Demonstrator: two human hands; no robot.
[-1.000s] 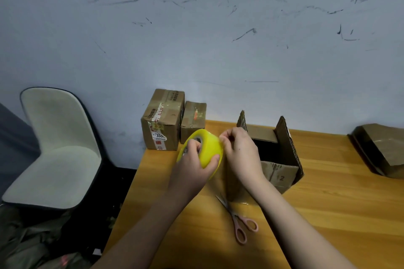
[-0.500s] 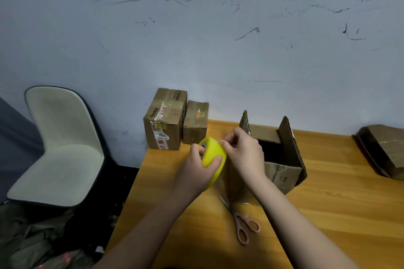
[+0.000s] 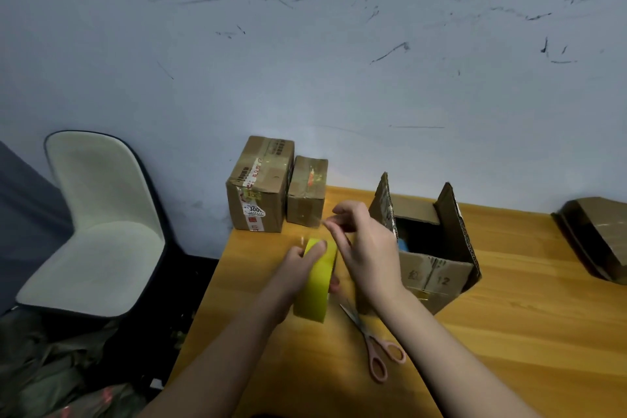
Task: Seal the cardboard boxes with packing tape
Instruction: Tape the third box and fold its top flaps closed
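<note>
The yellow tape roll (image 3: pixel 315 278) stands on edge above the desk (image 3: pixel 509 332), just left of the open box (image 3: pixel 431 248). The left hand (image 3: pixel 298 268) grips it from the left, fingers curled over its top rim. The right hand (image 3: pixel 366 248) is raised above and to the right of the roll, between it and the open box, with thumb and fingers pinched together near their tips; whether a clear strip of tape is caught between them cannot be told, though a faint glossy film seems to run from the roll up toward them.

The open box stands on the desk directly right of the roll, partly hidden by the right hand. Two of its flaps stand upright, left and right, and a third lies folded toward the back. Its inside is dark, with a small blue thing (image 3: pixel 403 244) showing at the left inner edge; what it is cannot be made out. The front face bears the number 12.

Pink-handled scissors (image 3: pixel 373 346) lie flat on the desk just below and right of the roll, blades pointing toward it.

Beyond the roll, at the desk's far left corner against the wall, stand two taped boxes touching side by side: the big box (image 3: pixel 259 185) on the left with printed labels, the small box (image 3: pixel 307 192) on its right.
</note>
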